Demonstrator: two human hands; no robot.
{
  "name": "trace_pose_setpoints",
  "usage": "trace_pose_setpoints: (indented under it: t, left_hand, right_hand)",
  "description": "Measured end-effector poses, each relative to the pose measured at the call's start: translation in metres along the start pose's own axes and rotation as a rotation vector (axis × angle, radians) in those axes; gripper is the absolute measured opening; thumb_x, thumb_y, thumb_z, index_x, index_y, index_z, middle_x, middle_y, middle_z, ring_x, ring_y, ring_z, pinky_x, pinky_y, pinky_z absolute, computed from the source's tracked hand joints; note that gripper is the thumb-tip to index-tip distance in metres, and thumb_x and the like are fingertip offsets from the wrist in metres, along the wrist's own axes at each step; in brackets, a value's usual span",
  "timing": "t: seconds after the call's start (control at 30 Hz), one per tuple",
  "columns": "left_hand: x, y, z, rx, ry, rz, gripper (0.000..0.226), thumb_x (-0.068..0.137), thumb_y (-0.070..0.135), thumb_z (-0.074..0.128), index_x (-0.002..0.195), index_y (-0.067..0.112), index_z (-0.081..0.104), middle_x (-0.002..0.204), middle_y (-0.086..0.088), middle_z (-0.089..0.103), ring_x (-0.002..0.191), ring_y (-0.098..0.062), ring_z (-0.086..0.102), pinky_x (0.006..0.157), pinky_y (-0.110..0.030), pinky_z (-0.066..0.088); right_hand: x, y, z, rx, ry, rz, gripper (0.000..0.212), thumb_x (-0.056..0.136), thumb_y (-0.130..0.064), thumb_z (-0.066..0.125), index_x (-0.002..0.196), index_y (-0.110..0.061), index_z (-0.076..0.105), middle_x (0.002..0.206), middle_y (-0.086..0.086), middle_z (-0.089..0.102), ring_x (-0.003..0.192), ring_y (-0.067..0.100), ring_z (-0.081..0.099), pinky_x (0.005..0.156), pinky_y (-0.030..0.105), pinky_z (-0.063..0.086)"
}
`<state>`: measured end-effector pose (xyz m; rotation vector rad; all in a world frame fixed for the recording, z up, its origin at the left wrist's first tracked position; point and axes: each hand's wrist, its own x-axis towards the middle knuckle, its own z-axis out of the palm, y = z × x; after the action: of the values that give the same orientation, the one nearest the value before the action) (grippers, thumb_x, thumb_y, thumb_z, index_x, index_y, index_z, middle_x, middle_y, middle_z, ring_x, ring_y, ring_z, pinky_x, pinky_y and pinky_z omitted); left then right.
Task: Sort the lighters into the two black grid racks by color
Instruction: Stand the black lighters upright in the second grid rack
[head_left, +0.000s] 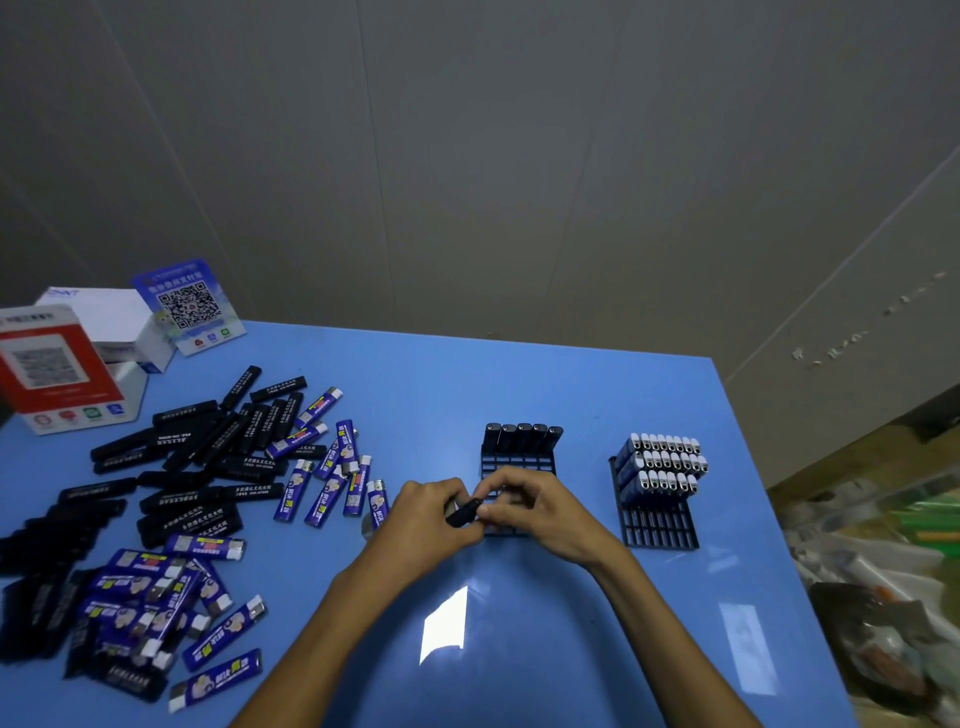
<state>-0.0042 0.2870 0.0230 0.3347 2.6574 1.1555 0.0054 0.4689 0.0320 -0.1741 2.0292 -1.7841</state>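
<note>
My left hand (434, 519) and my right hand (535, 506) meet over the near part of the middle black grid rack (517, 465). Between them they hold one black lighter (464, 512); the left hand grips it and the right hand pinches its end. Several black lighters (522, 435) stand in that rack's far row. The right black grid rack (657, 525) holds several blue lighters with white caps (662, 462) in its three far rows. A loose heap of black lighters (208, 457) and blue lighters (156, 597) covers the table's left side.
The blue table (545, 649) ends at its right edge near clutter on the floor (883, 597). A red QR-code stand (57, 369), a white box (114, 317) and a blue QR-code sign (189, 306) stand at the far left corner. A grey wall lies behind.
</note>
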Motion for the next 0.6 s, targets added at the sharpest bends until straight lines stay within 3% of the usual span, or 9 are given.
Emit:
trace_pose_setpoints:
  t: [0.13,0.27,0.37,0.47,0.6]
  left_hand:
    - [0.001,-0.006,-0.004,-0.007,0.003,-0.002,0.031,0.072,0.026,0.077,0.059,0.029,0.048,0.048,0.003,0.047,0.048,-0.010,0.044,0.049,-0.016,0.033]
    - [-0.001,-0.022,-0.007,-0.033,0.028,-0.040,0.023,0.068,0.037,0.075,0.062,0.027,0.055,0.052,-0.008,0.057,0.048,-0.018,0.050,0.053,-0.028,0.045]
    - [-0.002,-0.027,-0.009,-0.068,0.015,-0.007,0.026,0.073,0.023,0.079,0.062,0.025,0.055,0.046,-0.003,0.053,0.044,-0.009,0.045,0.054,-0.022,0.045]
    - [-0.003,-0.030,-0.010,-0.062,0.014,0.019,0.026,0.075,0.017,0.078,0.068,0.025,0.055,0.043,0.009,0.049,0.045,-0.006,0.049,0.061,-0.005,0.041]
    - [-0.002,-0.030,-0.012,-0.121,-0.005,0.025,0.026,0.072,0.005,0.072,0.076,0.025,0.055,0.058,0.009,0.054,0.054,-0.004,0.049,0.056,-0.011,0.036]
  right_hand:
    - [0.000,-0.006,-0.003,0.056,0.065,-0.029,0.010,0.093,-0.006,0.061,0.101,0.000,0.060,0.073,0.008,0.065,0.071,0.019,0.063,0.076,0.031,0.053]
    - [-0.002,-0.015,-0.018,0.125,0.196,-0.091,0.009,0.094,-0.002,0.056,0.101,0.003,0.056,0.079,0.018,0.065,0.074,0.028,0.066,0.076,0.035,0.056]
    - [0.000,-0.012,-0.025,0.141,0.277,-0.089,0.013,0.095,-0.001,0.055,0.104,0.008,0.052,0.086,0.027,0.063,0.078,0.033,0.068,0.077,0.039,0.058]
    - [0.006,-0.001,-0.027,0.045,0.358,-0.064,0.009,0.094,-0.002,0.057,0.101,0.003,0.054,0.084,0.020,0.066,0.082,0.032,0.070,0.079,0.042,0.058]
    - [0.012,0.012,-0.026,-0.123,0.448,-0.036,0.008,0.091,-0.008,0.064,0.097,-0.007,0.059,0.083,0.016,0.070,0.081,0.027,0.071,0.085,0.047,0.056]
